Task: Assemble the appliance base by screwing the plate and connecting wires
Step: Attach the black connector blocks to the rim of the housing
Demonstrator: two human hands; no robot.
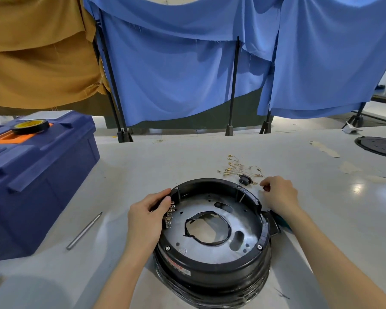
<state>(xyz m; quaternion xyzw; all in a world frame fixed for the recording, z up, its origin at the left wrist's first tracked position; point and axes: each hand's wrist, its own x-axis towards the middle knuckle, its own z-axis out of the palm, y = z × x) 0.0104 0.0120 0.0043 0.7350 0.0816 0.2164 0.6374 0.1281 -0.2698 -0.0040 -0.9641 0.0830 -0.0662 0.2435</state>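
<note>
Head view: base sitting mid-surface, plate seated inside, screws showing around the ring. Left hand gripping the rim at 9 o'clock, fingers curled over it beside the terminal row. Right hand hovering at 2 o'clock, fingers curled together, seemingly pinching a dark piece; identity unclear.

Wiring step probably starting. Next move is calling for one lead teased from the tangled wires at 1 o'clock and pushed onto a terminal. Left hand is crowding those terminals.

Toolbox and rod lying at 9 o'clock, disc at 2 o'clock.
</note>
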